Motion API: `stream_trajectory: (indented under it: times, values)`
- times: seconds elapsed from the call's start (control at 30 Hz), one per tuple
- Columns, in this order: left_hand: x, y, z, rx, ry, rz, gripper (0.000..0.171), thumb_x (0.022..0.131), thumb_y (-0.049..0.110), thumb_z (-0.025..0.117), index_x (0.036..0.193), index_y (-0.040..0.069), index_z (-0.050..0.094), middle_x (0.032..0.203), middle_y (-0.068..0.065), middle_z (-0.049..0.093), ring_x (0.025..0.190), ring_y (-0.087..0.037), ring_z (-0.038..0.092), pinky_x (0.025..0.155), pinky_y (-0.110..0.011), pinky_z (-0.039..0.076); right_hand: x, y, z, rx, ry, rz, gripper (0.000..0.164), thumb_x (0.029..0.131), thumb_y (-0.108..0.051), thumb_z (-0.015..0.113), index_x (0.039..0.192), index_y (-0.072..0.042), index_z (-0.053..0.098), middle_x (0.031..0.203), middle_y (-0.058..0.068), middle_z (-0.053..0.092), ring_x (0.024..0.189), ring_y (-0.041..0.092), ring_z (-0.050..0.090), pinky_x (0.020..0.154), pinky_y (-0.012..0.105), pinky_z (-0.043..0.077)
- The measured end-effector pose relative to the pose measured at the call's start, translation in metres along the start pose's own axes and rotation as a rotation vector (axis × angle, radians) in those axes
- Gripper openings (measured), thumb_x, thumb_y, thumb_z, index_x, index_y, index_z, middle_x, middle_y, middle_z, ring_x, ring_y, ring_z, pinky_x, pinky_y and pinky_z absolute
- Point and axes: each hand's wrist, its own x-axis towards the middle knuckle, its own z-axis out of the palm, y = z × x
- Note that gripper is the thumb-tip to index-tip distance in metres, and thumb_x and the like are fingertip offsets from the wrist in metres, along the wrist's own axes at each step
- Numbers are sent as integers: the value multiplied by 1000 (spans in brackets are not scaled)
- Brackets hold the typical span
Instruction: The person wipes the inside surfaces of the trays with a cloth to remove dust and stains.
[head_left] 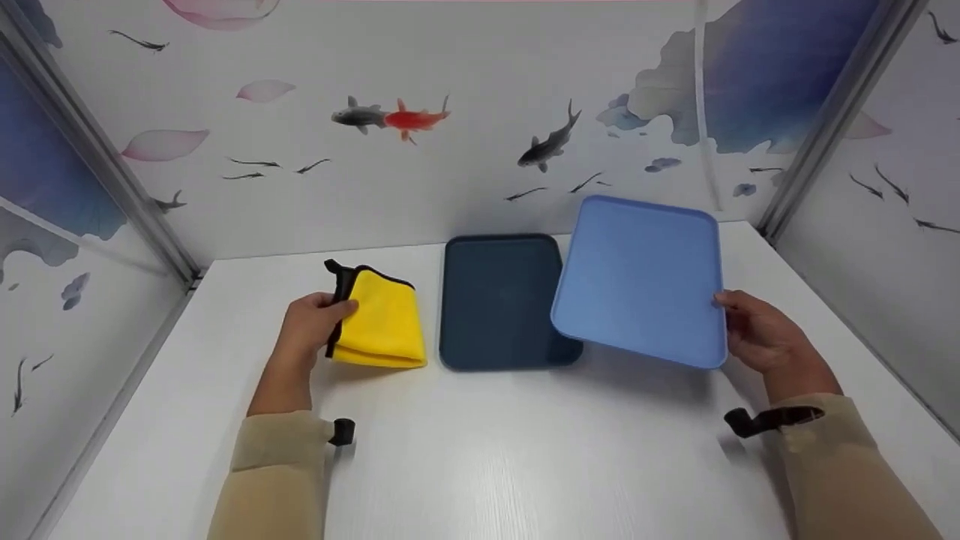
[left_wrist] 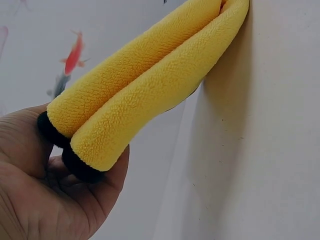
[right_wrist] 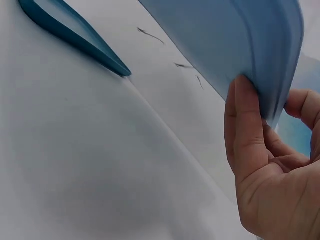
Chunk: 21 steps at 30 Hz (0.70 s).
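My left hand [head_left: 313,322] pinches a folded yellow cloth [head_left: 382,322] by its black-trimmed left edge. In the left wrist view the cloth [left_wrist: 150,85] looks thick and fluffy, folded over, with the thumb on one side and fingers on the other. With the right hand [head_left: 765,334] I grip a light blue tray [head_left: 641,281] at its right edge, thumb on the upper face and fingers beneath, as the right wrist view shows. The blue tray is raised and tilted, overlapping the right side of a dark teal tray [head_left: 502,300] that lies on the table.
The white table [head_left: 480,457] meets a back wall [head_left: 480,172] printed with fish and petals. Side panels with metal posts [head_left: 844,120] stand left and right. Each wrist wears a small black camera mount [head_left: 739,422].
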Motion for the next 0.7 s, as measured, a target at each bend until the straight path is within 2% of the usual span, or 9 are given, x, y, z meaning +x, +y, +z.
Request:
stream_trajectory:
  times: [0.17, 0.3, 0.4, 0.6, 0.7]
  values:
    - [-1, 4, 0, -1, -3, -9, 55, 100, 36, 66, 144, 4, 56, 138, -15, 58, 114, -25, 56, 106, -33, 50, -3, 4, 13, -35, -10, -33, 21, 106, -13, 47, 120, -14, 63, 113, 5, 75, 103, 16, 74, 86, 27, 62]
    - [-2, 5, -1, -16, 9, -11, 56, 100, 36, 66, 146, 5, 54, 142, -16, 57, 118, -26, 55, 112, -37, 49, -8, 6, 24, -67, -19, -38, 21, 105, -15, 49, 124, -15, 60, 116, 4, 74, 106, 17, 74, 90, 29, 62]
    - [-2, 6, -1, -27, 18, -2, 58, 100, 37, 66, 147, 5, 53, 144, -16, 56, 120, -27, 54, 115, -39, 47, -11, 8, 31, -85, -45, -51, 23, 107, -14, 46, 125, -15, 60, 117, 3, 74, 106, 17, 74, 92, 30, 62]
    - [-7, 11, 2, -42, 33, 28, 56, 99, 38, 68, 145, 7, 56, 142, -15, 58, 118, -26, 56, 111, -36, 49, -12, 12, 35, -109, -108, -79, 32, 110, -12, 37, 124, -13, 66, 112, 2, 76, 101, 15, 75, 86, 28, 63]
    - [-14, 18, 3, -37, 44, 45, 54, 99, 38, 67, 143, 8, 57, 140, -15, 59, 116, -26, 57, 109, -36, 50, -12, 16, 34, -121, -100, -69, 32, 109, -12, 38, 121, -14, 68, 107, 1, 77, 97, 12, 75, 82, 24, 62]
